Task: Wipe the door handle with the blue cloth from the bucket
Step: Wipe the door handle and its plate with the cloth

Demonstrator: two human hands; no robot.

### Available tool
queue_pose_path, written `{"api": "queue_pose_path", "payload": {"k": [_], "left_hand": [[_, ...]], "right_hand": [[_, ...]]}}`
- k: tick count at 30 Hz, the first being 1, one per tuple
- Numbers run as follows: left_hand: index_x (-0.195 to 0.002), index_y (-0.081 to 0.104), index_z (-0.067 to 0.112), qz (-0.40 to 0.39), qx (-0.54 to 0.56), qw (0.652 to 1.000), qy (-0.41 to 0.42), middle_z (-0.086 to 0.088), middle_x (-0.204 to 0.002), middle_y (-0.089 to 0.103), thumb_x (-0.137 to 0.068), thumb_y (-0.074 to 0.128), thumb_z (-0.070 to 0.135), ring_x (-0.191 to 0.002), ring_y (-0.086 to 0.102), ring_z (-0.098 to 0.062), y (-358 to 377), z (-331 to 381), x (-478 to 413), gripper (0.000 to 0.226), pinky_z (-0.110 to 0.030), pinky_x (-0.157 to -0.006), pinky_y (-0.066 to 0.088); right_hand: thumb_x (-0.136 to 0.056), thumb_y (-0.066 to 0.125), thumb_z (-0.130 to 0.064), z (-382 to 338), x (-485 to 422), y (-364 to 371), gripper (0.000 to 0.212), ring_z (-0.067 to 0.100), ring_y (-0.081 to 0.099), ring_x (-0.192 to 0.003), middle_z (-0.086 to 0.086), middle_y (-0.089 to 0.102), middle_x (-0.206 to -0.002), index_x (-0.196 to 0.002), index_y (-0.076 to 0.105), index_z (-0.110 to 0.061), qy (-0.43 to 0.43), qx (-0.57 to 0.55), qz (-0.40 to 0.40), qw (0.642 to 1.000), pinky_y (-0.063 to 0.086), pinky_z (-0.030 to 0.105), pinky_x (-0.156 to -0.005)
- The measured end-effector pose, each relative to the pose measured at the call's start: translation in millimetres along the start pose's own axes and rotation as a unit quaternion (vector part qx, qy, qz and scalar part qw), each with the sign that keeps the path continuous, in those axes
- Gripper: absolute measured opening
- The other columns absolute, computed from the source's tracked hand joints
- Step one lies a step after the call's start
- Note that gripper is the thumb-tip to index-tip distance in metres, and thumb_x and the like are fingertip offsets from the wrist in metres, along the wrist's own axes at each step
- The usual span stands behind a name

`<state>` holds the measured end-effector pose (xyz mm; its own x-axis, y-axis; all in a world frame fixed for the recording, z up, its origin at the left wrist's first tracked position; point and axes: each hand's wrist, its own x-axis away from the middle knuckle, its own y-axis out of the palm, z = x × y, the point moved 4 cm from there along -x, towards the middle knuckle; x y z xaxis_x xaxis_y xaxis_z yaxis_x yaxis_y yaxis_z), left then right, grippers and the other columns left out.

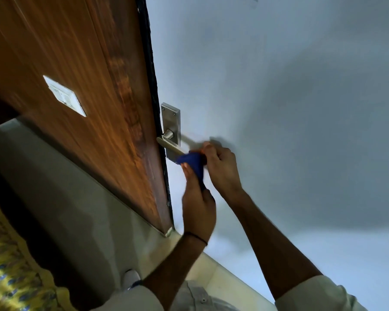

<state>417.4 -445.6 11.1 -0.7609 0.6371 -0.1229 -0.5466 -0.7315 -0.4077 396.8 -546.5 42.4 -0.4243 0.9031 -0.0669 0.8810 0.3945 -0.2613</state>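
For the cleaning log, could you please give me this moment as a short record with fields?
surface: door handle, a silver lever on a metal backplate at the edge of a wooden door
tool: blue cloth, bunched over the lever's outer part
left hand: grips the cloth from below
right hand: closed at the lever's far end, touching the cloth
bucket: not in view
other: white switch plate, pale wall
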Motion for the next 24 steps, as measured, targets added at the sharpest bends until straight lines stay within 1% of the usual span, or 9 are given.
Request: {"api": "queue_pose_path", "payload": {"k": [3, 6, 9, 12, 14, 16, 18, 20, 24], "left_hand": [[-0.153, 0.015, 0.001, 0.063, -0.029, 0.997, -0.036, -0.03, -0.122, 0.059, -0.095, 0.042, -0.005, -0.095, 0.059, -0.035, -10, -4, -37, 0.064, -0.024, -0.074, 0.036], [-0.154, 0.012, 0.005, 0.03, -0.032, 0.998, -0.036, -0.027, -0.138, 0.051, -0.095, 0.042, -0.002, -0.111, 0.058, -0.037, -7, 0, -24, 0.067, -0.033, -0.096, 0.044], [-0.156, 0.008, 0.014, -0.019, 0.016, 1.0, -0.014, -0.024, -0.136, 0.054, -0.095, 0.043, 0.001, -0.114, 0.059, -0.037, 0, 3, -1, 0.071, -0.048, -0.099, 0.05], [-0.153, 0.018, 0.005, 0.023, 0.007, 0.998, -0.051, -0.017, -0.131, 0.057, -0.093, 0.044, -0.004, -0.106, 0.058, -0.028, -5, 3, -24, 0.066, -0.018, -0.09, 0.042], [-0.15, 0.026, -0.001, 0.061, -0.008, 0.996, -0.071, -0.017, -0.134, 0.055, -0.093, 0.045, -0.005, -0.114, 0.054, -0.027, -14, 5, -41, 0.06, -0.004, -0.084, 0.028], [-0.151, 0.024, 0.001, 0.06, -0.015, 0.995, -0.076, -0.013, -0.134, 0.055, -0.092, 0.045, -0.006, -0.117, 0.053, -0.029, -16, 7, -39, 0.062, 0.003, -0.085, 0.027], [-0.154, 0.015, 0.011, 0.021, -0.007, 0.998, -0.057, -0.014, -0.134, 0.056, -0.093, 0.045, -0.003, -0.113, 0.058, -0.034, -8, 9, -21, 0.07, -0.021, -0.101, 0.044], [-0.156, 0.006, 0.021, -0.024, 0.001, 0.999, -0.033, -0.014, -0.135, 0.057, -0.097, 0.045, 0.004, -0.113, 0.061, -0.033, 1, 11, -1, 0.073, -0.047, -0.1, 0.051], [-0.156, 0.003, 0.015, -0.004, -0.013, 0.999, -0.043, -0.019, -0.146, 0.045, -0.095, 0.044, -0.001, -0.127, 0.052, -0.034, 1, 7, -18, 0.074, -0.048, -0.109, 0.042]], "right_hand": [[-0.103, 0.04, -0.022, -2, 0, 1, 0.041, 0.005, 0.07, -0.077, -0.003, 0.076, -0.082, -0.087, 0.076, -0.013, -0.004, -0.012, -0.001, 1.0, 0.052, 0.014, -0.076], [-0.104, 0.039, -0.024, -1, -1, 2, 0.04, 0.002, 0.069, -0.073, -0.007, 0.072, -0.075, -0.082, 0.072, -0.016, -0.007, -0.002, -0.008, 1.0, 0.053, 0.013, -0.072], [-0.103, 0.04, -0.028, 3, -4, 1, 0.042, 0.019, 0.069, -0.078, 0.009, 0.073, -0.08, -0.087, 0.073, -0.008, 0.002, 0.01, -0.004, 1.0, 0.058, 0.029, -0.076], [-0.103, 0.04, -0.026, 2, -4, 3, 0.042, 0.014, 0.071, -0.08, -0.001, 0.074, -0.079, -0.088, 0.076, -0.011, 0.004, -0.003, -0.002, 1.0, 0.057, 0.025, -0.077], [-0.103, 0.04, -0.024, 0, -4, 3, 0.042, 0.012, 0.072, -0.083, -0.006, 0.073, -0.078, -0.089, 0.078, -0.012, 0.002, -0.011, -0.003, 1.0, 0.056, 0.022, -0.079], [-0.104, 0.04, -0.025, -1, -4, 4, 0.042, 0.012, 0.072, -0.083, -0.005, 0.073, -0.078, -0.09, 0.078, -0.01, 0.003, -0.013, -0.005, 1.0, 0.056, 0.023, -0.08], [-0.104, 0.04, -0.027, 1, -4, 4, 0.042, 0.013, 0.07, -0.078, -0.001, 0.072, -0.077, -0.087, 0.075, -0.011, 0.001, -0.003, -0.007, 1.0, 0.055, 0.023, -0.076], [-0.104, 0.04, -0.03, 1, -5, 3, 0.041, 0.012, 0.065, -0.07, -0.003, 0.067, -0.071, -0.08, 0.071, -0.018, 0.004, 0.01, -0.001, 1.0, 0.05, 0.02, -0.07], [-0.104, 0.04, -0.025, 0, -6, 1, 0.043, 0.011, 0.065, -0.071, 0.003, 0.07, -0.075, -0.083, 0.074, -0.01, -0.014, 0.009, -0.005, 1.0, 0.051, 0.02, -0.071]]}}
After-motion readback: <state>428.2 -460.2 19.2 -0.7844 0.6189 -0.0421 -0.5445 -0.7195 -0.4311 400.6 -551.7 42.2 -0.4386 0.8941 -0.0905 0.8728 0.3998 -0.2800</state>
